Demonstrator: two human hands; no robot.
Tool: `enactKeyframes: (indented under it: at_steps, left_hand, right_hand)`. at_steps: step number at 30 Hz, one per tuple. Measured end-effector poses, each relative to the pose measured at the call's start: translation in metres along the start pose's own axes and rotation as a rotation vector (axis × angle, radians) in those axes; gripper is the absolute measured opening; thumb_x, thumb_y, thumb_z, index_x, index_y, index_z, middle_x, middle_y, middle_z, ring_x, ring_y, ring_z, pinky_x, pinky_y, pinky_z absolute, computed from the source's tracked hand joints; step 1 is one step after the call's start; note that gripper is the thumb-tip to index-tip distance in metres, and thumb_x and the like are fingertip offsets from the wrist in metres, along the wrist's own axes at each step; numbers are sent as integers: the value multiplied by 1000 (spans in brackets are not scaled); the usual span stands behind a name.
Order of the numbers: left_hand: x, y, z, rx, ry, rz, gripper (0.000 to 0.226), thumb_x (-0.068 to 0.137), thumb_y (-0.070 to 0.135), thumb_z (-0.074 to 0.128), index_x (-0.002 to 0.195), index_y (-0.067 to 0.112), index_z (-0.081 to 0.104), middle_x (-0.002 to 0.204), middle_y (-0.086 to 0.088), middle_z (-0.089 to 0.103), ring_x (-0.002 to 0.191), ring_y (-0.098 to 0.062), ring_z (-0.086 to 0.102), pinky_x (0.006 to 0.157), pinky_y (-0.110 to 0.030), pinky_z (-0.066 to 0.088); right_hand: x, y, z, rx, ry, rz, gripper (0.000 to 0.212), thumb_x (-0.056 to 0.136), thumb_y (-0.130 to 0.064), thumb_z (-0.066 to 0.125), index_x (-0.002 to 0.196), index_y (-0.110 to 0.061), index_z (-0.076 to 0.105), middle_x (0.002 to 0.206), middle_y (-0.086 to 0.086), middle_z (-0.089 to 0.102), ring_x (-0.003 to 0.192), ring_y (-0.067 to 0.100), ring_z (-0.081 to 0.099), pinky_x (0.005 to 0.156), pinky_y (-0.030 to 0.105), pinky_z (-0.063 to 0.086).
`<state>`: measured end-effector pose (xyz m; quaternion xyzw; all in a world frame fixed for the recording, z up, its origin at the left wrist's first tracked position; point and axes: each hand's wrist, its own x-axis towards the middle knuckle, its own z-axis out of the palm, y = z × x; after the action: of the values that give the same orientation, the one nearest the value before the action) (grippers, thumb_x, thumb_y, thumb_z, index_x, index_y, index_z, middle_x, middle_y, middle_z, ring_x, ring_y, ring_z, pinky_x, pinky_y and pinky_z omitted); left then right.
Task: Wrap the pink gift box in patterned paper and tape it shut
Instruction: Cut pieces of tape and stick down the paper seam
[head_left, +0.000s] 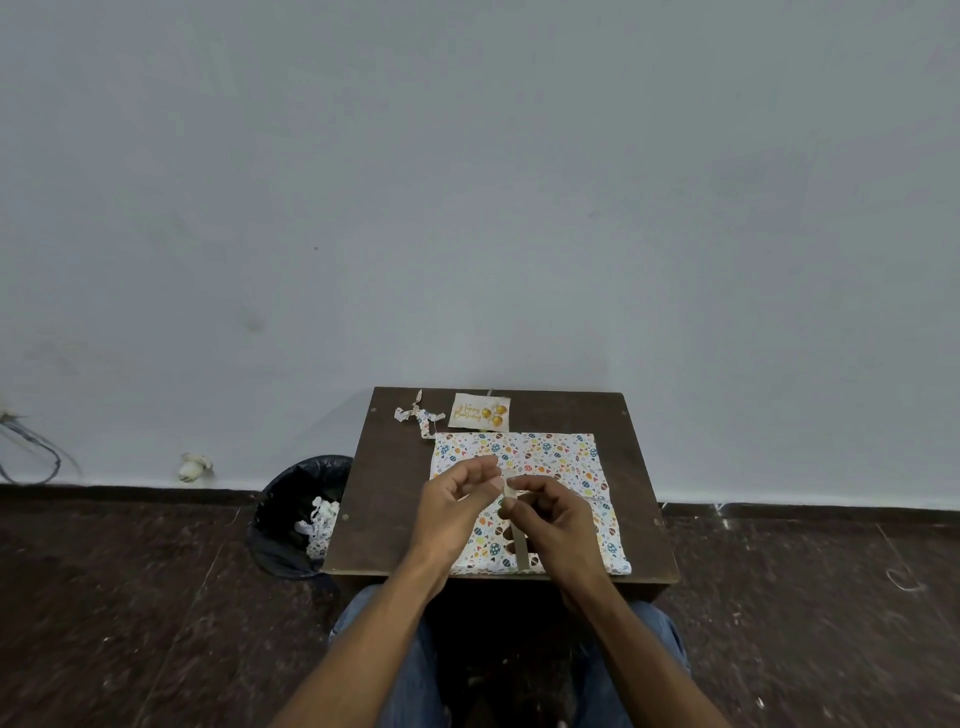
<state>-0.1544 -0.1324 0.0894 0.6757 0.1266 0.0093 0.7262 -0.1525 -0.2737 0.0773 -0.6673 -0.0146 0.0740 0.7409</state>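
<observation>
The box lies at table centre, already covered in patterned paper; no pink surface shows. A tape strip runs from the raised hands toward 6 o'clock over the paper.

The left hand pinches the strip's upper end between thumb and forefinger. The right hand has its fingers curled at the same end; whether they grip the tape cannot be told.

Procedure, as judged: keep the strip taut and straight, align it over the seam, lower it from the near end, then press outward to expel creases.

At 12 o'clock lies a card; at 11 o'clock, a paper scrap. Neither blocks the work. A bin stands on the floor at 9 o'clock, just beside the table.
</observation>
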Motion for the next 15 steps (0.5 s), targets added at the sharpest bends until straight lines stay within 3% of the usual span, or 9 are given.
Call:
enactKeyframes:
  at_steps: [6,9,12,15]
  left_hand:
    - [-4,-2,12,-37,86,30,9,84,1,72,87,9,75,85,-1,75,80,-7,70,71,-18,53]
    - [-2,-3,11,-19,134,51,2,83,6,75,83,5,75,82,-1,76,81,-9,70,76,-23,54]
    - [-2,0,11,23,77,54,6,86,10,73,81,7,74,77,0,74,81,-9,68,82,-31,54]
    - [-6,5,11,-16,3,37,11,90,8,67,79,10,71,73,0,70,78,-11,64,80,-29,52]
  right_hand:
    - [0,0,0,-45,-29,-34,15,90,-8,70,104,-6,70,76,22,67,67,26,65,64,40,58]
    - [-2,1,-1,-40,-41,-12,15,89,-5,70,104,-4,70,73,15,68,67,24,65,62,37,58]
    - [-3,0,-1,-22,-30,18,18,89,-8,71,107,-5,70,76,13,70,69,22,66,63,35,57]
    - [-3,-7,2,18,0,54,17,89,-12,71,107,-9,71,79,13,73,68,19,68,58,29,55]
